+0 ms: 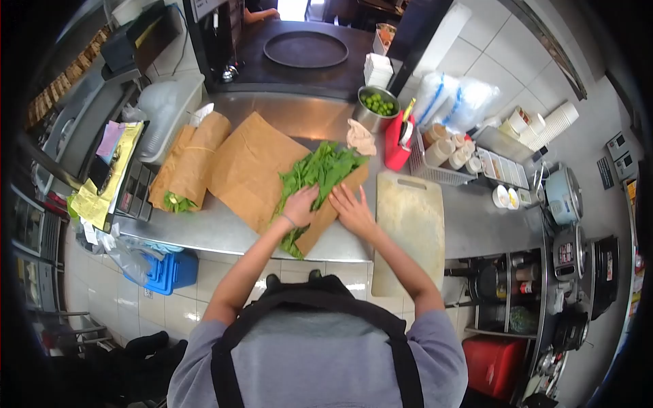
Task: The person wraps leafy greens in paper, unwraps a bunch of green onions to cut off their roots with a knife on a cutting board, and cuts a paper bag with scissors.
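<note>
A sheet of brown paper lies on the steel counter, with leafy greens heaped along its right part. My left hand rests on the greens, fingers partly buried in the leaves, so its grip is unclear. My right hand lies flat with fingers spread on the paper's right edge, beside the leaves. To the left sits a brown paper roll tied round, with greens showing at its lower end. A crumpled beige cloth is just above the greens.
A cutting board lies right of my right hand. Behind stand a metal bowl of limes, a red holder and a basket of bottles. Papers and a plastic tub are left. A person's arm shows beyond a round tray.
</note>
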### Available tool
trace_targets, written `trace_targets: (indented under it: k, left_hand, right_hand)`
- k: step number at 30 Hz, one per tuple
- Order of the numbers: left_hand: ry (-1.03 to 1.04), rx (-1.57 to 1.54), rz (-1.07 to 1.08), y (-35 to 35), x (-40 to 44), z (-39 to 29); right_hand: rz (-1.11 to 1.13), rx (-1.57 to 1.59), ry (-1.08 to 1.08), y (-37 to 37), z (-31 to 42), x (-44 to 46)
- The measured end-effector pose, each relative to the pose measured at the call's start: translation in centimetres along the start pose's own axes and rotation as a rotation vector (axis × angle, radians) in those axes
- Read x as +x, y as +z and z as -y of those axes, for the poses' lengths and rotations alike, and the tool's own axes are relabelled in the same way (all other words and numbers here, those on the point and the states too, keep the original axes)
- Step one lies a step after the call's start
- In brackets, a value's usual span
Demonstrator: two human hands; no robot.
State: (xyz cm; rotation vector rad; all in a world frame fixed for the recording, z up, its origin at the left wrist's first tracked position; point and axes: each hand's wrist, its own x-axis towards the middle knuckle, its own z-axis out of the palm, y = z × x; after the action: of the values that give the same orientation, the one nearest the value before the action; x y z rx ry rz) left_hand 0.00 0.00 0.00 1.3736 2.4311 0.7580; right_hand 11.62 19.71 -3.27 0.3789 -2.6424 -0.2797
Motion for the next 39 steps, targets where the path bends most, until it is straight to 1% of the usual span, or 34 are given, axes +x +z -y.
trace_targets:
  k: [2,3,5,8,11,14,17,20,23,24,27,30,32,33,36,39]
  left_hand:
    - [0.03,-0.063,-0.013,-1.0,-0.3,0.0]
    - [0.029,-0.095,0.006,-0.4,0.6,0.1]
    - [0.007,-0.16,0.058,-1.7,0.4,-0.5]
    - [-0.134,-0.38,0.08,-2.2,0.2,0.0]
    - [-0.073,-0.431,0.072,-1.1,0.6,2.0]
    - [-0.073,-0.479,0.086,-1.0,1.0,2.8]
    - [0.017,-0.53,0.124,-3.4,0.7,2.1]
    - [-0.043,-0.862,0.232,-6.4,0.3,1.6]
    - [0.101,-0.671,0.087,-8.6,1.7,3.9]
    - [-0.051,-0.672,-0.08,-7.5,2.2,4.8]
    - [-0.16,-0.469,0.133,-6.6,3.5,5.0]
    - [-0.245,-0.669,0.196,-5.5,3.8,3.2]
    - [-0.12,-0.549,0.255,-2.2,5.9,6.7]
    - [-0.058,-0.489,0.285,-2.4,6.1,6.3]
    - [-0.068,-0.55,0.353,-3.6,5.9,4.6]
    - [-0.098,-0.358,0.399,-3.3,6.5,3.7]
  right_hand:
    - [0.038,0.027,-0.073,-2.2,-0.9,1.5]
    - [0.05,0.058,-0.086,-1.7,-2.0,1.6]
    - [0.081,0.144,-0.111,-2.5,-2.7,2.7]
    - [0.096,0.203,-0.176,-2.7,-3.1,4.0]
    - [0.114,0.154,-0.239,-3.5,-3.2,5.2]
    - [0.105,0.22,-0.212,-2.9,-2.9,5.4]
    - [0.055,0.265,-0.166,-2.7,-2.3,4.9]
    - [0.07,0.275,-0.144,-3.2,-1.6,4.3]
    - [0.016,0.289,-0.103,-3.6,-0.7,3.5]
    - [0.02,0.284,-0.091,-3.8,-0.4,3.4]
    - [0.017,0.272,-0.069,-4.3,0.2,3.1]
    - [-0.014,0.267,-0.063,-4.4,0.6,3.1]
    - [-0.013,0.274,-0.059,-4.5,0.7,3.0]
    - [-0.024,0.303,-0.061,-4.4,0.8,2.9]
    - [-0.05,0.352,-0.081,-3.8,0.6,2.7]
    - [-0.033,0.321,-0.123,-3.0,0.5,2.5]
